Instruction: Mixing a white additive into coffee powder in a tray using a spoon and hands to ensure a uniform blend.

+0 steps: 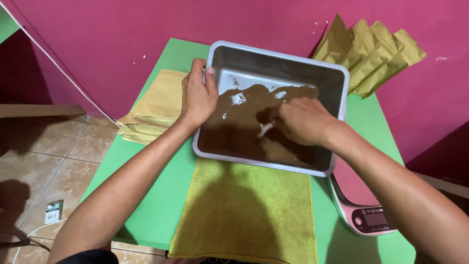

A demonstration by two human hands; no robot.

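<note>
gripping metal tray (337,78) rim, left hand (198,95); right hand (303,120) clenched on white scoop (265,129); green table (156,195), pink wall (146,24)

You are in a home set up for small packing work, not a factory or shop. Take the green table (161,195) as your landmark: it is pushed against a bare magenta painted wall (146,29). Left of the table, a beige tiled floor (44,161) runs under a loose white cable (53,63). On the table's far right corner lean gold paper pouches (376,54); at its near right edge sits a pink kitchen scale (361,210).
</note>
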